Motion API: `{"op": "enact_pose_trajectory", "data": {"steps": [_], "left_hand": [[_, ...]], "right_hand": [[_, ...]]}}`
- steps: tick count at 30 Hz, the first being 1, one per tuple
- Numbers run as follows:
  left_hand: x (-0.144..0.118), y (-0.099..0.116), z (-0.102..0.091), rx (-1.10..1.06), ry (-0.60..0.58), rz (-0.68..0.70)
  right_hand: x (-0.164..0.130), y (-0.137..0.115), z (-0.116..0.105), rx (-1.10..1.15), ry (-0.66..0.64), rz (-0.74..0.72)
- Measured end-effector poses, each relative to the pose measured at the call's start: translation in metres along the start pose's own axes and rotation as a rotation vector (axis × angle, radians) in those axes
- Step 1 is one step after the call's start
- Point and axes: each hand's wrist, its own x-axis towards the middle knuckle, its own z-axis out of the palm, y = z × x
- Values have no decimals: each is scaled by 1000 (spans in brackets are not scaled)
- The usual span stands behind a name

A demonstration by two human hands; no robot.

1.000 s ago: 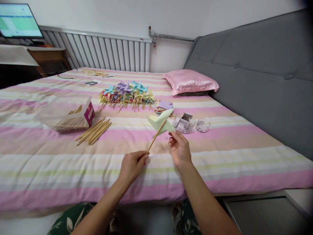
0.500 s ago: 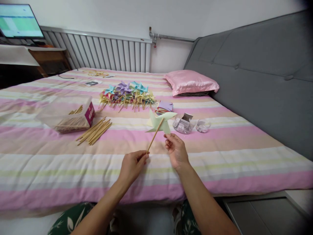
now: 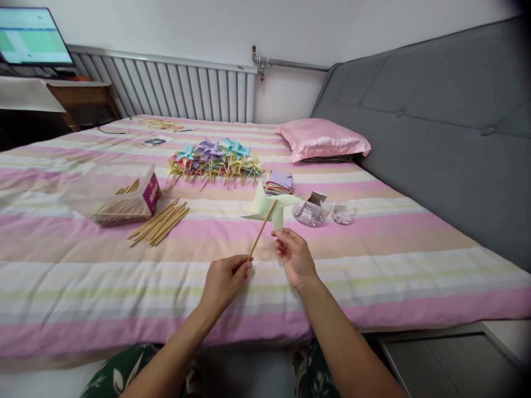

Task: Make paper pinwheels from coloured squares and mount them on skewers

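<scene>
My left hand (image 3: pixel 225 279) pinches the lower end of a thin wooden stick that carries a pale green paper pinwheel (image 3: pixel 269 206) at its top. The stick leans up and to the right above the striped bed (image 3: pixel 232 276). My right hand (image 3: pixel 293 255) is just under the pinwheel, with its fingertips at the lowest blade. Whether it grips the blade I cannot tell.
A pile of finished coloured pinwheels (image 3: pixel 215 160) lies further back. Loose sticks (image 3: pixel 160 221) lie beside a clear box of sticks (image 3: pixel 112 193) on the left. A stack of coloured paper squares (image 3: pixel 279 182), small clear containers (image 3: pixel 309 211) and a pink pillow (image 3: pixel 323 140) are to the right.
The pinwheel's blades have turned on the stick. My right hand has shifted a little left and down under it. My left hand has stayed still.
</scene>
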Motion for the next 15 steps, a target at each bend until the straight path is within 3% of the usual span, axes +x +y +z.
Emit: {"op": "enact_pose_trajectory", "data": {"steps": [15], "left_hand": [[0,0,0,-3,-6,-4]], "right_hand": [[-1,0,2,-19,-25,23]]}}
